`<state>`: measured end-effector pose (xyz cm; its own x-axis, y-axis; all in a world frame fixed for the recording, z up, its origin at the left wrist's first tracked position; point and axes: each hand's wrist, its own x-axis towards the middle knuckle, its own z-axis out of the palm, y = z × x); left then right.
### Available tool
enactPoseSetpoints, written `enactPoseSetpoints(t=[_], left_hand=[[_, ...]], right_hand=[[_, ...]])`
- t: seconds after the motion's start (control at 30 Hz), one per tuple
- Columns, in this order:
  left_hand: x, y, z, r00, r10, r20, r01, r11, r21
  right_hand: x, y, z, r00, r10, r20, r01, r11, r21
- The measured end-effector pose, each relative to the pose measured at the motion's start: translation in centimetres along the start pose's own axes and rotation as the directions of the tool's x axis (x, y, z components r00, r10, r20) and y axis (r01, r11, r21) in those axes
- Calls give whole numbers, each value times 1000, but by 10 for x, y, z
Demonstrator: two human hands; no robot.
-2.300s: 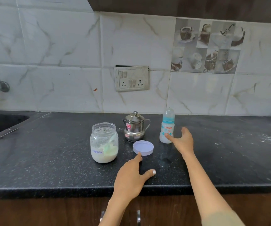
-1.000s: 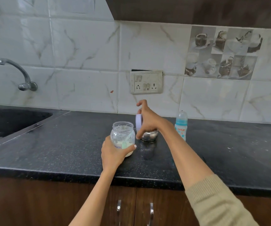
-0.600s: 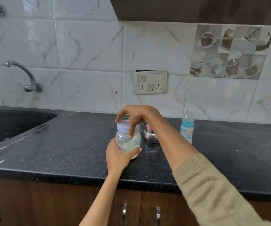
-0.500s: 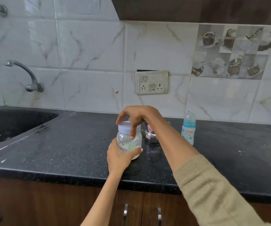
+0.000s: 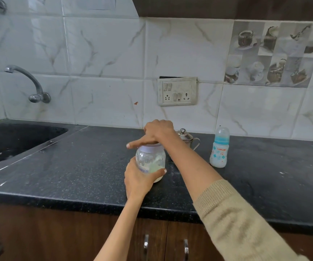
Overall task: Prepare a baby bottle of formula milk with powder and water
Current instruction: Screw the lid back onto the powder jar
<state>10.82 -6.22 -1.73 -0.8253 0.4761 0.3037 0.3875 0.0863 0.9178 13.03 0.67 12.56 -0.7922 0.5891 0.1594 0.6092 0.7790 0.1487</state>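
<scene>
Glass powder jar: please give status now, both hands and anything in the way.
Left hand grips clear glass powder jar. Right hand grips its lilac plastic lid. Nothing in the way.

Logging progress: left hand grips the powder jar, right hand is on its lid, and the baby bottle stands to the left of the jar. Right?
Not quite. In the head view the baby bottle stands right of the powder jar, beyond the steel pot. The rest holds.

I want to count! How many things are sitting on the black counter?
3. The powder jar is in the middle, held by both hands. The steel pot is behind it, partly hidden by an arm. The baby bottle stands alone on the right.
</scene>
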Motion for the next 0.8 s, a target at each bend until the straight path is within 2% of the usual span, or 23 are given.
enactPoseSetpoints(t=[0.1,0.2,0.27,0.37,0.43,0.5,0.6,0.73,0.8], left_hand=[[0,-1,-1,1000,9,0,-9,1000,-6],[0,-2,-1,1000,4,0,-4,1000,-7],[1,-2,0,1000,-2,-4,2,1000,1],[1,-1,0,1000,-9,-5,9,1000,10],[2,-1,0,1000,-14,-6,14,1000,20],[2,-1,1,1000,-18,-9,19,999,26],[2,-1,1,1000,-19,-17,20,1000,22],[1,-2,0,1000,0,-13,0,1000,11],[2,-3,0,1000,3,-10,-2,1000,7]], right_hand=[[0,2,-8,991,114,70,-109,991,-74],[-2,15,-19,959,196,203,-206,978,27],[-2,26,-24,958,153,241,-190,971,142],[-2,37,-26,966,-29,258,-33,971,235],[-5,35,-26,961,-126,246,59,963,261],[-7,33,-25,961,-146,234,85,964,253],[-6,26,-20,985,-53,166,25,987,161],[-2,18,-1,998,63,-22,-64,998,-22],[-1,21,1,994,78,-70,-79,997,-1]])
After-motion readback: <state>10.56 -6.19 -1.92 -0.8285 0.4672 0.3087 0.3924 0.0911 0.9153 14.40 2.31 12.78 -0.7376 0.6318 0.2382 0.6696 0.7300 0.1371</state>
